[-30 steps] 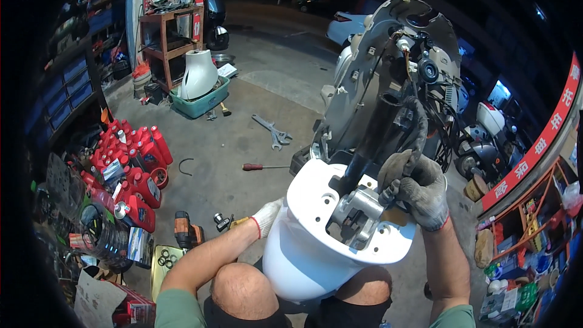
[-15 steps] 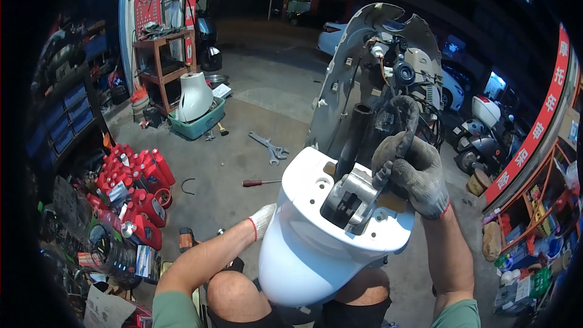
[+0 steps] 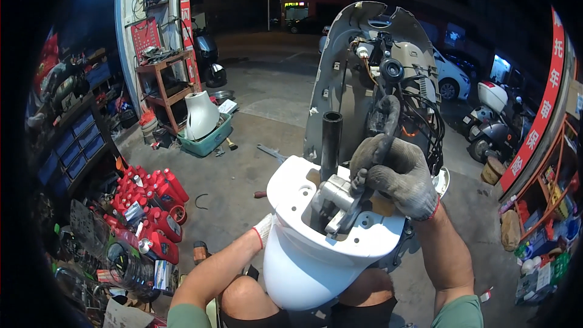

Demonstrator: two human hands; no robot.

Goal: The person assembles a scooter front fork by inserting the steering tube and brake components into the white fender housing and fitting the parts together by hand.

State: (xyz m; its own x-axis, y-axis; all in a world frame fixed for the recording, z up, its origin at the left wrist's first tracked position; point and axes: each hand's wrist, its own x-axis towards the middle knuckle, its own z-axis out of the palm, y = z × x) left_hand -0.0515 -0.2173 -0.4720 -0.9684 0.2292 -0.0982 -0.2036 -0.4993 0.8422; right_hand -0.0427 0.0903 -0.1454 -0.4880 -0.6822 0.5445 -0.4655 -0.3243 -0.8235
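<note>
A glossy white scooter fender (image 3: pixel 313 267) stands between my knees. From its opening rise a thick black tube (image 3: pixel 331 146) and a silver metal brake caliper or bracket (image 3: pixel 337 193). My right hand (image 3: pixel 398 176), in a grey work glove, is closed around a thick black hose (image 3: pixel 387 118) just above the fender's right side. My left hand (image 3: pixel 264 229) reaches behind the fender's left side; only its glove cuff shows and the fingers are hidden. Beyond stands the scooter's stripped front, with a large grey panel (image 3: pixel 328 94), a round black horn-like part (image 3: pixel 392 71) and loose cables (image 3: pixel 428 127).
Red bottles (image 3: pixel 161 231) crowd the floor at left. A green tub (image 3: pixel 206 136) holds a white cover. A wrench (image 3: pixel 271 152) and a partly hidden screwdriver (image 3: pixel 260 194) lie beyond the fender. Parked scooters (image 3: pixel 489 118) and a shelf of goods (image 3: pixel 546 206) stand at right.
The black tube now stands more upright, and the metal part has turned within the fender. My right hand keeps hold of the hose and has shifted slightly left. The whole view has swung a little.
</note>
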